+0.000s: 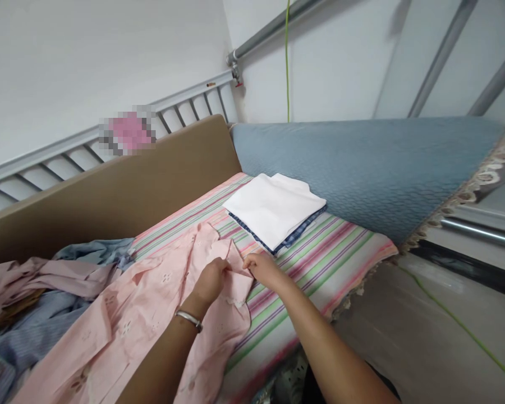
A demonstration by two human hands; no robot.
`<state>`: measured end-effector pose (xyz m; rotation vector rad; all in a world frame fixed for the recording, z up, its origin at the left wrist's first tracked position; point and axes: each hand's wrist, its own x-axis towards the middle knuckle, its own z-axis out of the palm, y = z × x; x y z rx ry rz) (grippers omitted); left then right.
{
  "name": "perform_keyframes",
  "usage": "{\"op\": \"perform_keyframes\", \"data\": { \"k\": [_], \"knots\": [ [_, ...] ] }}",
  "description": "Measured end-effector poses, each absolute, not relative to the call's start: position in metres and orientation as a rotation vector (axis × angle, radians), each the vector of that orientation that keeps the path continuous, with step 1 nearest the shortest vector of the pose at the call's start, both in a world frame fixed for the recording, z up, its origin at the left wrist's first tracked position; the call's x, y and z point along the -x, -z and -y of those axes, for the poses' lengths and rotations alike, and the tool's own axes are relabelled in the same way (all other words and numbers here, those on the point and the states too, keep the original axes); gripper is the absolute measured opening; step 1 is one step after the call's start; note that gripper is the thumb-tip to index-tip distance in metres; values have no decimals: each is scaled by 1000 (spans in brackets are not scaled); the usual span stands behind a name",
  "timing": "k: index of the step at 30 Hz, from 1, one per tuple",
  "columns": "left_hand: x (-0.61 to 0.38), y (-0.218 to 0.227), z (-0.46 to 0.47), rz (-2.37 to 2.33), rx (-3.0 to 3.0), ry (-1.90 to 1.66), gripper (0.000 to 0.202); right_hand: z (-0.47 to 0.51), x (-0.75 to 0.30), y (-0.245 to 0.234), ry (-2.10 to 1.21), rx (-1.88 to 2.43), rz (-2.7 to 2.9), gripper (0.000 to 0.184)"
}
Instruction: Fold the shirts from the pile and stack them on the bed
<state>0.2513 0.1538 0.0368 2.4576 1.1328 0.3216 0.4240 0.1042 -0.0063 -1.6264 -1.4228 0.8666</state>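
A pink shirt [164, 292] with cut-out flower embroidery lies spread over the striped cover [311, 258], its length running toward the lower left. Wearing a silver bangle, my left hand [212, 278] is closed on a part of the shirt near its upper right. My right hand [261, 269] pinches the edge of the same part a little to the right, fingertips pressed together. Between the two hands the cloth is slightly lifted and creased. Just beyond my right hand rests a folded white cloth [275, 207] on top of a folded blue checked cloth [297, 235].
Crumpled clothes [46, 303] in pink, blue and brown are heaped at the left. A brown board [109, 191] and a blue quilted cover [362, 163] bound the far sides. Behind stands a white radiator [185, 112]. A green cord [463, 320] crosses the floor at right.
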Motion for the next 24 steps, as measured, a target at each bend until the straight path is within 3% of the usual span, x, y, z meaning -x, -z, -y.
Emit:
{"op": "perform_keyframes", "data": {
  "k": [7,9,17,21,24],
  "knots": [
    [-228,-30,-112,-1077,-1885,-846,36,-97,-422,9,-983,1634,1636,6],
    [-192,-32,-88,-1163,-1765,-952,32,-100,-420,13,-955,1755,1651,10],
    [30,-8,77,-2116,-1670,-942,35,-108,-417,18,-653,2024,1788,20],
    [94,7,147,-2379,-1512,-911,49,-89,-403,7,-263,1753,1770,24],
    [119,12,172,-2601,-1104,-986,53,-64,-393,2,-365,1681,1589,26]
  ]
}}
